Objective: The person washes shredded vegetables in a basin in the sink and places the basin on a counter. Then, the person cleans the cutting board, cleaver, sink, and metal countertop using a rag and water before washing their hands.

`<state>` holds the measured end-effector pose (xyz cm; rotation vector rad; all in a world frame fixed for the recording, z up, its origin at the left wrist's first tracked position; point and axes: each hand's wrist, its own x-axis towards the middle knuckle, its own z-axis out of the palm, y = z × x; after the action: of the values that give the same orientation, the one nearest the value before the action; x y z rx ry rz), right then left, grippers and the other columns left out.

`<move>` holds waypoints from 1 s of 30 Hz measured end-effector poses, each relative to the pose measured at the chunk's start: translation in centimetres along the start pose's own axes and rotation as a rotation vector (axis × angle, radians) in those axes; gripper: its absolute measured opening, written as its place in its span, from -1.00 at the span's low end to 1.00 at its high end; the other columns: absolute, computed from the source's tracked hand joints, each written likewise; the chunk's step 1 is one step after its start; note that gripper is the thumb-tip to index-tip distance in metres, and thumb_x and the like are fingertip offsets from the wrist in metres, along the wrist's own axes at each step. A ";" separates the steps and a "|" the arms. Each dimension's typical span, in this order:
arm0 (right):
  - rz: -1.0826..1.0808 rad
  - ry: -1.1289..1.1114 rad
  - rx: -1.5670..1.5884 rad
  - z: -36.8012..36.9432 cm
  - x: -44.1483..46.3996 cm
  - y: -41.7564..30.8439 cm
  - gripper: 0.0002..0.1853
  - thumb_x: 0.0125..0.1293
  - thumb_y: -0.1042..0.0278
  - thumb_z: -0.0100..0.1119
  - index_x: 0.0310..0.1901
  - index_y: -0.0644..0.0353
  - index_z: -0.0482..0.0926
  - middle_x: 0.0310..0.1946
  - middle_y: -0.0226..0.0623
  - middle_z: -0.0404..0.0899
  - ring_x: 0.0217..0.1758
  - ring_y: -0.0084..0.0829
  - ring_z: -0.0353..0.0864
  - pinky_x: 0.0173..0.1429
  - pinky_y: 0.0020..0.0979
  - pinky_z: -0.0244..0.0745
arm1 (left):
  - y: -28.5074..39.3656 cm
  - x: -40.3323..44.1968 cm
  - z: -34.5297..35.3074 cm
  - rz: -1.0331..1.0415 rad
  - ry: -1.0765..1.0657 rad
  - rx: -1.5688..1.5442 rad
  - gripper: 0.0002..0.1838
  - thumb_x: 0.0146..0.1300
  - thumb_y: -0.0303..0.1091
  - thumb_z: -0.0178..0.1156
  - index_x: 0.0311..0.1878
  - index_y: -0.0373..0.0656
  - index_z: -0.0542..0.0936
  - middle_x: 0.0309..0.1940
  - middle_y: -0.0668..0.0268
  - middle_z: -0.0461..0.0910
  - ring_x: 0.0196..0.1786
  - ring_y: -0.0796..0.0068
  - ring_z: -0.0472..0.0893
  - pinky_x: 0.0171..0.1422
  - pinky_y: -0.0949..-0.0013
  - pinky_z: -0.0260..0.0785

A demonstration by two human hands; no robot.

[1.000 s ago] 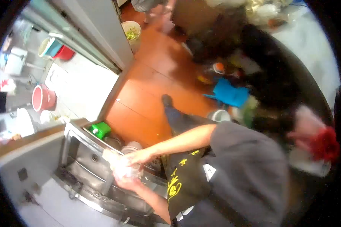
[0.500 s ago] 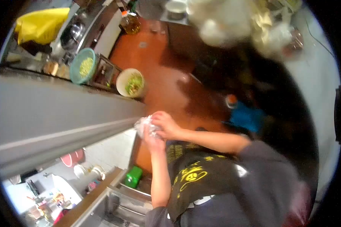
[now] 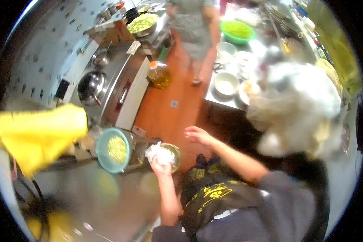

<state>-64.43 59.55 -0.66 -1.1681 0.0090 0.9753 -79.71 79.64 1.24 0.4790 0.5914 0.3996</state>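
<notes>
A crumpled white, plastic-like bundle (image 3: pixel 159 152) rests in my left hand (image 3: pixel 162 166), whose fingers are wrapped round it from below. Behind the bundle, partly covered by it, is a pale bucket (image 3: pixel 176 152). My right hand (image 3: pixel 197 135) is off to the right of the bundle, over the orange floor, apart from it, with fingers extended and nothing held. To the left of my left hand a teal basin (image 3: pixel 102 151) holds pale green shredded food.
A person (image 3: pixel 192 34) stands ahead in the aisle. An oil jug (image 3: pixel 160 76) is on the floor by the stove (image 3: pixel 121 66). At right, a metal table (image 3: pixel 212 91) bears bowls and a green basket (image 3: pixel 237 39). Yellow cloth (image 3: pixel 44 131) hangs at left.
The view has swung from the sink to the kitchen aisle, bringing the other person into sight. My right hand has come off the white bundle and moved right; my left hand still holds it.
</notes>
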 end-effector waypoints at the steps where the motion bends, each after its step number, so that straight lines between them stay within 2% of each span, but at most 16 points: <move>1: 0.023 -0.028 0.054 0.5 1.1 -1.5 -0.51 0.33 0.15 0.25 0.23 0.13 0.42 0.06 -0.33 0.52 0.10 -0.43 0.51 0.12 -0.28 0.52 | 1.2 1.6 1.0 0.031 0.022 0.021 -0.54 0.27 -0.25 0.03 0.20 -0.24 0.45 0.02 0.11 0.58 0.06 0.18 0.59 0.15 0.09 0.49; 3: 0.061 -0.134 0.176 2.8 -5.9 -2.1 -0.51 0.34 0.17 0.24 0.23 0.14 0.40 0.11 -0.27 0.48 0.14 -0.37 0.50 0.13 -0.22 0.53 | 3.0 -4.7 3.3 0.064 -0.052 0.035 -0.53 0.27 -0.25 0.02 0.21 -0.25 0.45 0.01 0.10 0.58 0.06 0.18 0.59 0.14 0.09 0.48; 5: 0.209 -0.256 0.271 4.4 -4.1 -4.5 -0.44 0.35 0.08 0.22 0.28 0.14 0.32 0.23 -0.10 0.36 0.18 -0.21 0.48 0.21 -0.09 0.51 | 4.6 -3.3 7.6 0.005 -0.195 -0.027 -0.52 0.26 -0.33 0.03 0.25 -0.23 0.43 0.02 0.08 0.56 0.09 0.14 0.56 0.21 0.07 0.43; 6: 0.336 -0.392 0.375 5.0 -1.3 -4.0 -0.38 0.38 -0.07 0.15 0.30 0.13 0.28 0.27 -0.05 0.31 0.17 -0.14 0.48 0.22 -0.05 0.50 | 5.1 -1.8 9.3 0.025 -0.275 0.013 -0.47 0.26 -0.32 0.01 0.31 -0.22 0.37 0.07 0.06 0.53 0.12 0.08 0.54 0.19 0.02 0.44; 8: 0.426 -0.537 0.500 5.6 3.9 -7.2 -0.28 0.40 -0.25 0.00 0.39 0.10 0.20 0.40 -0.02 0.21 0.32 -0.04 0.40 0.28 0.05 0.42 | 4.9 5.3 12.5 0.039 -0.077 0.216 -0.39 0.24 -0.42 0.01 0.40 -0.17 0.27 0.19 0.05 0.45 0.19 0.06 0.50 0.22 -0.06 0.41; 11: 0.266 -0.786 0.723 1.8 13.3 -13.5 -0.23 0.42 -0.37 -0.19 0.46 0.01 0.12 0.39 -0.12 0.28 0.34 0.01 0.38 0.38 0.14 0.28 | 0.2 15.5 22.2 0.344 -0.133 0.758 -0.20 0.13 -0.72 -0.03 0.49 -0.05 0.13 0.32 0.06 0.31 0.27 0.11 0.43 0.29 0.04 0.38; 12: 0.228 -0.737 0.733 0.1 15.2 -16.4 -0.22 0.41 -0.36 -0.17 0.48 0.00 0.10 0.40 -0.16 0.27 0.36 -0.02 0.37 0.37 0.11 0.30 | -1.0 19.6 24.1 0.448 -0.122 1.083 -0.21 0.12 -0.68 0.04 0.48 -0.13 0.14 0.29 0.04 0.32 0.25 0.13 0.43 0.28 0.11 0.39; 14: 0.178 -0.663 0.715 -4.6 19.8 -19.2 -0.21 0.39 -0.43 -0.21 0.47 -0.06 0.14 0.39 -0.18 0.31 0.41 -0.08 0.31 0.44 0.10 0.16 | -4.6 27.2 26.6 0.383 -0.547 1.083 -0.25 0.21 -0.44 0.15 0.47 -0.21 0.13 0.30 -0.04 0.29 0.25 0.11 0.43 0.26 0.08 0.41; 15: 0.131 -0.572 0.673 -5.9 21.2 -20.2 -0.22 0.40 -0.42 -0.21 0.46 -0.03 0.17 0.39 -0.21 0.31 0.40 -0.14 0.32 0.41 0.12 0.16 | -5.3 29.4 27.8 0.330 -0.628 1.203 -0.19 0.19 -0.32 0.21 0.47 -0.26 0.11 0.29 0.00 0.32 0.27 0.13 0.40 0.32 0.08 0.33; 16: 0.174 -0.477 0.748 -7.1 22.8 -22.0 -0.28 0.42 -0.33 -0.11 0.40 0.02 0.25 0.36 -0.25 0.35 0.36 -0.24 0.36 0.39 0.02 0.21 | -6.0 31.0 31.1 0.461 -0.664 1.613 -0.14 0.17 -0.27 0.24 0.48 -0.29 0.06 0.28 -0.02 0.34 0.31 0.10 0.35 0.39 0.04 0.21; 18: 0.113 -0.309 0.959 -9.0 26.4 -25.6 -0.45 0.44 -0.07 0.06 0.31 0.08 0.35 0.27 -0.31 0.43 0.31 -0.35 0.40 0.36 -0.15 0.26 | -7.0 37.0 34.0 0.689 -0.928 1.997 -0.03 0.10 -0.26 0.29 0.50 -0.31 -0.01 0.31 -0.07 0.30 0.38 0.00 0.28 0.47 0.01 0.06; 21: -0.157 -0.104 1.011 -12.6 31.3 -30.3 -0.59 0.44 0.30 0.11 0.28 0.07 0.35 0.22 -0.36 0.44 0.29 -0.41 0.42 0.38 -0.24 0.32 | -9.0 44.3 39.6 0.367 -1.065 1.806 -0.06 0.08 -0.30 0.28 0.48 -0.35 0.03 0.34 -0.12 0.26 0.39 -0.13 0.23 0.53 -0.06 -0.06; 24: -0.321 -0.035 0.928 -19.1 37.4 -35.6 -0.61 0.40 0.46 0.13 0.24 0.10 0.39 0.16 -0.36 0.48 0.23 -0.40 0.48 0.31 -0.32 0.41 | -12.2 51.7 46.8 0.294 -1.267 1.613 -0.06 0.11 -0.28 0.27 0.48 -0.36 0.00 0.38 -0.12 0.20 0.44 -0.13 0.18 0.55 -0.09 -0.12; 25: -0.337 0.086 0.862 -20.5 37.9 -39.0 -0.69 0.40 0.44 0.13 0.15 0.14 0.43 0.02 -0.37 0.54 0.11 -0.43 0.52 0.21 -0.36 0.44 | -13.1 54.3 48.8 0.410 -1.404 1.684 -0.01 0.13 -0.27 0.29 0.52 -0.33 -0.07 0.43 -0.16 0.13 0.44 -0.08 0.20 0.53 0.01 -0.04; 28: -0.412 0.168 0.802 -27.1 45.4 -43.9 -0.70 0.38 0.46 0.15 0.12 0.15 0.44 -0.02 -0.35 0.56 0.07 -0.43 0.54 0.18 -0.33 0.47 | -16.6 63.6 55.6 0.191 -1.483 1.558 -0.04 0.14 -0.26 0.30 0.51 -0.32 -0.01 0.45 -0.13 0.10 0.48 -0.05 0.16 0.55 0.04 -0.06; 30: -0.443 0.241 0.821 -31.8 50.5 -48.3 -0.66 0.35 0.47 0.17 0.14 0.14 0.44 -0.06 -0.33 0.59 -0.01 -0.41 0.62 0.04 -0.32 0.58 | -19.0 69.4 61.4 0.214 -1.468 1.464 -0.15 0.15 -0.30 0.29 0.49 -0.22 0.14 0.49 -0.01 0.10 0.54 0.03 0.09 0.58 0.06 -0.10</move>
<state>12.17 64.75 -1.75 -0.4798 0.3045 0.3551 14.80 78.66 5.86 1.9847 -0.7617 -0.3346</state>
